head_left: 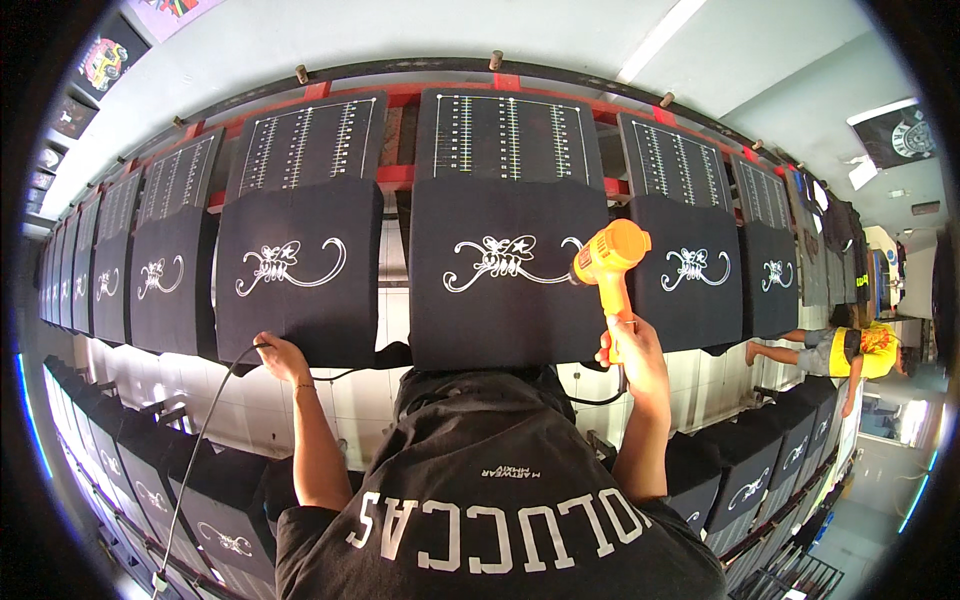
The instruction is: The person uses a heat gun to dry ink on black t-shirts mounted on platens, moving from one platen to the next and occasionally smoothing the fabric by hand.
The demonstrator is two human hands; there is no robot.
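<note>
In my right hand (642, 362) is an orange heat gun (614, 248), gripped by its handle. Its dark nozzle faces left, over the right end of a white line print (500, 262) on a black shirt (505, 325) stretched over a board in front of me. My left hand (283, 360) is closed around a thin cable (207, 408), by the lower edge of the neighbouring shirt (290, 312) on the left. More dark cord hangs below the heat gun's handle.
Boards with black printed shirts run left and right along a red rail (402, 176). A second row of printed shirts (225, 520) stands behind me. At the far right a person in a yellow top (878, 350) stands near hanging garments (825, 240).
</note>
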